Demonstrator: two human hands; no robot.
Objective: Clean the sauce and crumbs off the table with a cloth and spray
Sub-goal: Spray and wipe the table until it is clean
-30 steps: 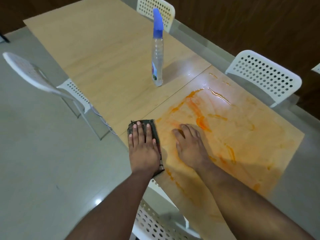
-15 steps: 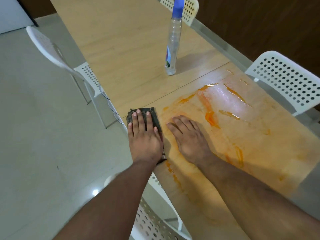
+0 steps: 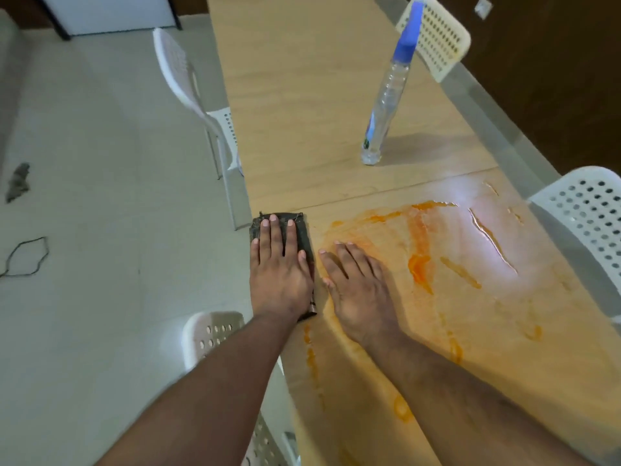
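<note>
I am wiping: my flat left hand (image 3: 280, 274) presses the cloth (image 3: 304, 233), my right hand (image 3: 361, 290) lies flat; next I push right over the sauce (image 3: 418, 264).

cloth (image 3: 304, 230): dark green-grey, frayed edge, under left hand (image 3: 280, 274)
table (image 3: 302, 105): pale wood grain, light tan; thin seam line just beyond both hands
sauce (image 3: 418, 267): orange smears and streaks, strongest patch to the right of right hand (image 3: 359, 297); fainter orange wash around it, orange dabs along the edge near the forearms
spray bottle (image 3: 386, 99): clear body, blue cap, blue-green-white label low down; well beyond right hand
chairs (image 3: 586, 216): white, dotted with round holes, right of right hand; others white too
floor (image 3: 84, 264): pale grey-beige, left of left hand
wall (image 3: 554, 79): dark brown, far right
</note>
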